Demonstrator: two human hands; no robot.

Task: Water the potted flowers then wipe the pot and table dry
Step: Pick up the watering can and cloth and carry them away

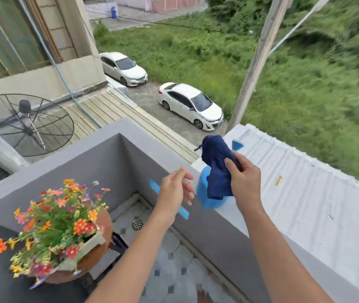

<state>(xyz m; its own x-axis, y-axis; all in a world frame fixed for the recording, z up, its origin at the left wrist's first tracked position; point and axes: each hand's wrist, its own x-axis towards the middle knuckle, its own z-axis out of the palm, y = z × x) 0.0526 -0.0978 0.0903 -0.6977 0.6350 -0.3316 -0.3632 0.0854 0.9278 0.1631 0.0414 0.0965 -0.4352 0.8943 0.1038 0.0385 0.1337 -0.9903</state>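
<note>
Two hands | right hand (245,182) grips cloth (216,169), hiding probable watering can (204,193) | left hand (175,191) fingers open

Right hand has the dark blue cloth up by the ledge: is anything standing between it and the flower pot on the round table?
Partly. The right hand holds the cloth in front of the blue watering can on the ledge. The open left hand and its forearm lie across the direct line to the flower pot. Otherwise nothing visible intervenes.

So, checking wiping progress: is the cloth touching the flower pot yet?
No, the right hand holds the cloth up by the wall, away from the flower pot.
</note>
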